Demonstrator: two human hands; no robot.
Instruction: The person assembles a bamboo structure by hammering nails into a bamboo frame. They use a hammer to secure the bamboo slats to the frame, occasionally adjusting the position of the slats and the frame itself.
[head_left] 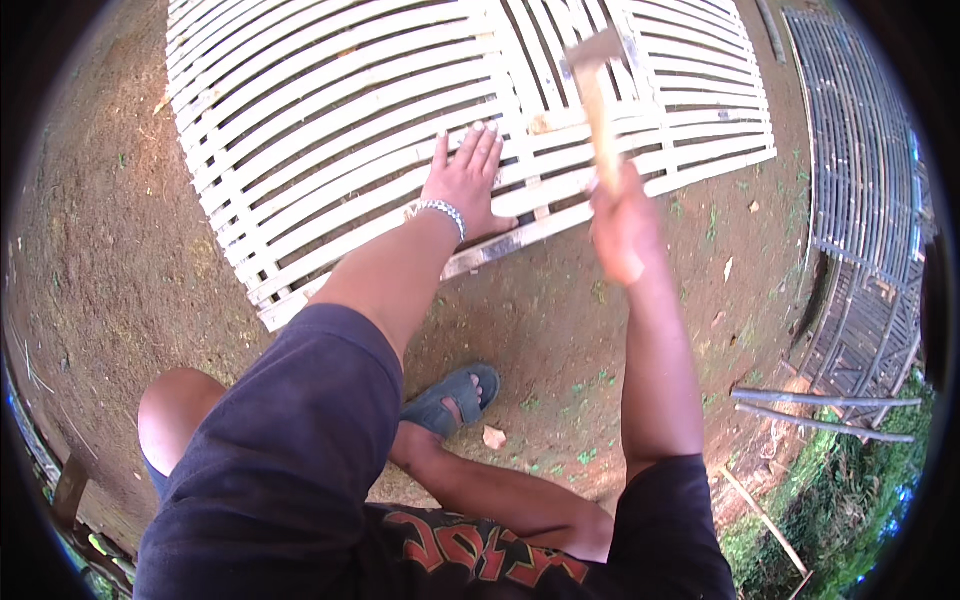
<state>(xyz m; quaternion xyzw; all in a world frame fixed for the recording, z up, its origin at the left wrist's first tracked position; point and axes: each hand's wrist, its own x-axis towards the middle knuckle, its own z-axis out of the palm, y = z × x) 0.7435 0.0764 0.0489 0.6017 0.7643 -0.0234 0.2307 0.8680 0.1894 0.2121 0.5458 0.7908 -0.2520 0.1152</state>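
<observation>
Sandal [455,400] and foot rest nearest, on bare earth [540,330], just short of the slatted panel [508,100] that takes up the upper part of the view, lying low over the ground. Close to its near edge, the right hand [625,230] has its fingers clamped around the wooden handle of a hammer [601,125]. The left hand [467,185], a bracelet [440,212] at its wrist, lies flat on the slats, fingers somewhat apart and gripping nothing, the thumb near the edge strip. Beyond, the hammer's head, blurred, shows over the middle section, where strips run crosswise to the rest; whether it touches them I cannot tell. Judging by the layout, most of the work looks done: pale, bamboo-like slats fill both sides in rows across supporting strips. What seems left is fastening around the middle and near edge, though no nail is distinct and I cannot tell which slats are fixed. Farther off to the right lies a darker lattice of poles [860,140], well apart from the hammering.
</observation>
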